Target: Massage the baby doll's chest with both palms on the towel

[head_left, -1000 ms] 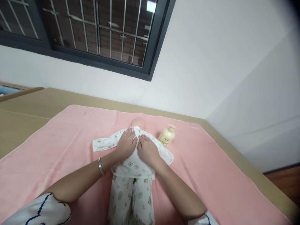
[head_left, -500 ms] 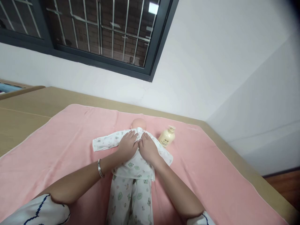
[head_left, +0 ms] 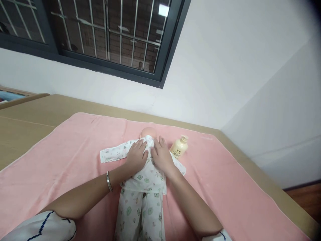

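A baby doll (head_left: pixel 147 132) lies on a pink blanket, only the round top of its head bare beyond the collar. It wears a white printed long-sleeved top (head_left: pixel 147 179) and matching trousers (head_left: pixel 129 212). My left hand (head_left: pixel 135 157) lies flat on the chest of the top, on its left side. My right hand (head_left: pixel 162 157) rests on the chest's right side, fingers extended and slightly spread. A narrow strip of fabric shows between the hands. The doll's left-side sleeve stretches out on the blanket; my right hand and forearm partly cover the other sleeve.
A cream pump bottle (head_left: pixel 179 147) stands tilted in view just right of the doll's head. The pink blanket (head_left: pixel 225 187) covers a wooden surface (head_left: pixel 27 115) set against a white wall. A barred window (head_left: pixel 107 36) is above.
My right hand has shifted slightly right, away from the left hand, and its fingers have spread. The left hand stays nearly in place.
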Available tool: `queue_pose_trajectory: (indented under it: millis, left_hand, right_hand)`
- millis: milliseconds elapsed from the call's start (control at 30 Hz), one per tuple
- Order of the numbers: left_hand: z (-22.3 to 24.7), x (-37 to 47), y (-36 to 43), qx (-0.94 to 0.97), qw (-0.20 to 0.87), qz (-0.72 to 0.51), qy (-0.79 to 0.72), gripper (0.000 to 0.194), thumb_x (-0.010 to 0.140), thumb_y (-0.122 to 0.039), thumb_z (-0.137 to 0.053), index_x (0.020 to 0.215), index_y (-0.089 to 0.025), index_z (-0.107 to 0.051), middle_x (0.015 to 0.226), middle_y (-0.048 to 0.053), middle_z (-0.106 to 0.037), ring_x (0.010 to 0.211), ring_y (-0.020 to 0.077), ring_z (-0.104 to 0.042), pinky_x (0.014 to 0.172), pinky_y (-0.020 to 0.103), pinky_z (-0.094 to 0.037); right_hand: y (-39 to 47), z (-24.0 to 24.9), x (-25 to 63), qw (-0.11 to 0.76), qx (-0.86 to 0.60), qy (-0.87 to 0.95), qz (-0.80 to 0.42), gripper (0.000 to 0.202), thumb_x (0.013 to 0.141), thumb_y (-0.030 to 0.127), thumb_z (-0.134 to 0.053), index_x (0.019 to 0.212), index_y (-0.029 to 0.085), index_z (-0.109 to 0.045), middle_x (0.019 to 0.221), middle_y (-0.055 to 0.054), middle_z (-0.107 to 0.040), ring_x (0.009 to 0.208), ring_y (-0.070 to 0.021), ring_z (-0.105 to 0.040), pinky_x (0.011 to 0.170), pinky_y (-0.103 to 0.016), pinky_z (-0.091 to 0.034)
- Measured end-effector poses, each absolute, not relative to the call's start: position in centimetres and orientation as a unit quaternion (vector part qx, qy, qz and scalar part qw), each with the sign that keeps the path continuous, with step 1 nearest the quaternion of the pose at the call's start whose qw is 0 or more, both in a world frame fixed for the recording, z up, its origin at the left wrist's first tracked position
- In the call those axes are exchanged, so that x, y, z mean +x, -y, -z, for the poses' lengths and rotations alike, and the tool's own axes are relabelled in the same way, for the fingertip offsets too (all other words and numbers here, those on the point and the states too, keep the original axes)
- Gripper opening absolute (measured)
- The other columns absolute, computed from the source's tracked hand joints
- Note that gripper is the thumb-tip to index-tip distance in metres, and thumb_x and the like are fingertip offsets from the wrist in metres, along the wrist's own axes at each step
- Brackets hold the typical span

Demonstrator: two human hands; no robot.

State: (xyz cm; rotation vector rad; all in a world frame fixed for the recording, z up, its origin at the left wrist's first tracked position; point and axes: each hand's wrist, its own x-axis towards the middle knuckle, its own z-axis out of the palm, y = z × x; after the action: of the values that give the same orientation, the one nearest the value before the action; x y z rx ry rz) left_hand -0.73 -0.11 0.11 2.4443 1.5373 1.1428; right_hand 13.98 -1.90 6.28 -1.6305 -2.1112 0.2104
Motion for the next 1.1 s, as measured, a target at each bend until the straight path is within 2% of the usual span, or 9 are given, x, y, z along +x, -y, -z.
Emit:
queue_pose_trajectory:
  millis: [67,133,200,333,500,700,867,1000,1100]
  left_hand:
    - [0.0,-0.7,0.1,0.782,0.019,-0.361,-0.508,0.047,0.092,-0.026,-0.039,0.133,-0.007,-0.051,0.141,0.018,-0.052,0.136,0.0313,-0.041,0.115,0.050,-0.031]
    - [0.2,-0.7,0.1,0.771,0.027,-0.361,-0.523,0.049,0.092,-0.027,-0.039,0.135,-0.005,-0.047,0.143,0.020,-0.049,0.138,0.0322,-0.038,0.115,0.051,-0.030]
    - [0.4,-0.7,0.1,0.766,0.040,-0.365,-0.528,0.051,0.092,-0.028,-0.039,0.138,-0.006,-0.044,0.144,0.021,-0.047,0.140,0.0322,-0.035,0.115,0.052,-0.030]
    - [1.0,-0.8,-0.1,0.755,0.054,-0.384,-0.529,0.052,0.093,-0.030,-0.039,0.140,-0.008,-0.040,0.147,0.020,-0.044,0.142,0.0328,-0.031,0.114,0.053,-0.031]
    - [1.2,-0.8,-0.2,0.743,0.057,-0.400,-0.534,0.051,0.093,-0.030,-0.041,0.140,-0.010,-0.041,0.148,0.020,-0.042,0.141,0.0334,-0.032,0.112,0.055,-0.032]
    - [1.2,-1.0,-0.3,0.743,0.077,-0.408,-0.525,0.046,0.092,-0.030,-0.041,0.134,-0.013,-0.049,0.143,0.016,-0.049,0.138,0.0317,-0.037,0.112,0.054,-0.034]
    - [0.2,-1.1,0.3,0.742,0.096,-0.422,-0.512,0.042,0.091,-0.028,-0.043,0.129,-0.016,-0.054,0.141,0.013,-0.052,0.137,0.0303,-0.039,0.112,0.054,-0.034]
    - [-3.0,-0.5,1.8,0.762,0.172,-0.425,-0.457,0.035,0.089,-0.027,-0.045,0.117,-0.018,-0.064,0.129,0.010,-0.063,0.128,0.0282,-0.049,0.114,0.053,-0.031]
    - [-6.2,0.7,2.6,0.762,0.331,-0.418,-0.367,0.029,0.086,-0.028,-0.049,0.104,-0.022,-0.070,0.116,0.007,-0.070,0.114,0.0255,-0.060,0.111,0.050,-0.036]
  right_hand:
    - [1.9,-5.7,13.8,0.248,-0.594,0.763,-0.058,0.054,0.098,0.033,-0.035,0.148,0.012,-0.033,0.159,-0.015,-0.020,0.148,-0.0277,-0.007,0.118,-0.048,-0.019]
    - [1.9,-4.9,13.5,0.241,-0.587,0.770,-0.071,0.053,0.098,0.032,-0.033,0.147,0.011,-0.034,0.158,-0.015,-0.023,0.148,-0.0268,-0.011,0.118,-0.047,-0.017]
    - [1.8,-4.2,13.3,0.240,-0.586,0.769,-0.088,0.052,0.099,0.032,-0.032,0.146,0.012,-0.036,0.157,-0.015,-0.024,0.148,-0.0262,-0.014,0.119,-0.047,-0.018]
    - [1.8,-3.8,13.2,0.289,-0.584,0.756,-0.064,0.055,0.098,0.032,-0.034,0.148,0.010,-0.032,0.160,-0.014,-0.014,0.149,-0.0249,-0.005,0.119,-0.046,-0.017]
    - [1.8,-4.1,13.3,0.255,-0.561,0.783,-0.086,0.049,0.098,0.028,-0.033,0.144,0.013,-0.042,0.155,-0.013,-0.032,0.147,-0.0233,-0.019,0.119,-0.047,-0.017]
    - [2.0,-4.1,13.3,0.293,-0.569,0.766,-0.059,0.052,0.096,0.029,-0.036,0.146,0.014,-0.038,0.159,-0.011,-0.021,0.149,-0.0245,-0.009,0.119,-0.048,-0.018]
    - [1.9,-4.6,13.4,0.270,-0.552,0.783,-0.096,0.049,0.092,0.024,-0.038,0.140,0.015,-0.048,0.153,-0.012,-0.035,0.145,-0.0245,-0.025,0.117,-0.047,-0.023]
    - [1.8,-7.5,15.2,0.329,-0.563,0.755,-0.071,0.053,0.088,0.021,-0.040,0.139,0.016,-0.048,0.156,-0.010,-0.029,0.144,-0.0231,-0.028,0.116,-0.043,-0.028]
    - [1.8,-10.0,17.4,0.376,-0.590,0.714,-0.019,0.053,0.088,0.024,-0.040,0.140,0.016,-0.047,0.158,-0.009,-0.026,0.145,-0.0244,-0.025,0.116,-0.046,-0.025]
